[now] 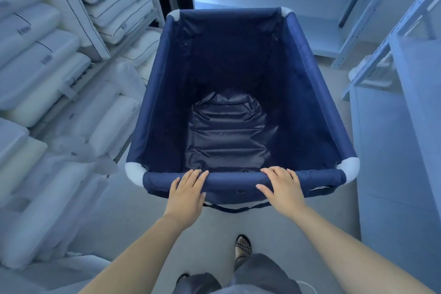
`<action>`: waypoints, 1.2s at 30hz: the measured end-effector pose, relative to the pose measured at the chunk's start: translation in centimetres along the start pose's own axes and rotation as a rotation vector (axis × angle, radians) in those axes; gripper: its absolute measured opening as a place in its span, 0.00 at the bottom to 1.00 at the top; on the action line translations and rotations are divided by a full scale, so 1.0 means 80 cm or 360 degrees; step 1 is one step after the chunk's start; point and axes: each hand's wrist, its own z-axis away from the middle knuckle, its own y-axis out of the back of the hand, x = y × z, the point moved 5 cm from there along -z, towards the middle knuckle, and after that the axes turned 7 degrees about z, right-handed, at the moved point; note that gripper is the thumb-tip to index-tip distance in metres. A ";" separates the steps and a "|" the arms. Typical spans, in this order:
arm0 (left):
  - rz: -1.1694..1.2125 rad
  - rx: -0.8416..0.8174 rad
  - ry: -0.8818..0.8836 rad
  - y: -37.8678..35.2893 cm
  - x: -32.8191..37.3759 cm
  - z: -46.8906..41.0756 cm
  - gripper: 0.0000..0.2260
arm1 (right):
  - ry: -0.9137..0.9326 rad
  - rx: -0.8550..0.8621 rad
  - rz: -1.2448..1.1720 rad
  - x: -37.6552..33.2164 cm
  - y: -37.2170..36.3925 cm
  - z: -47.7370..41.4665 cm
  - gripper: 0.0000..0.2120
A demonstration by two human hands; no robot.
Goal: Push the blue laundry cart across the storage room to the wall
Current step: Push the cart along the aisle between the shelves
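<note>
Fingers (274, 172) on cart (233, 178), pillows (47, 55) left, perhaps touching

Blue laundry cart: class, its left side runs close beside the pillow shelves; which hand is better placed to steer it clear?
Probably the left hand: it rests on the near rail nearer the pillow shelves.

The near rim of the empty navy fabric laundry cart (238, 93) is pressed by the left hand (187, 190) and right hand (282, 187), palms flat, between shelves of stacked white pillows (43, 59) and bare pale metal shelving (358, 19).
</note>
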 end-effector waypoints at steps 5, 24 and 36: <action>0.0052 -0.0134 -0.0222 0.003 -0.024 0.031 0.23 | -0.0184 -0.0098 -0.0069 -0.016 0.007 0.034 0.19; -0.0053 -0.0324 -0.0478 -0.024 -0.102 0.183 0.21 | -0.0398 -0.0090 0.0018 -0.076 -0.007 0.228 0.16; 0.0047 -0.0210 -0.0212 -0.034 -0.100 0.279 0.16 | -0.0423 -0.0134 0.0141 -0.134 -0.041 0.361 0.24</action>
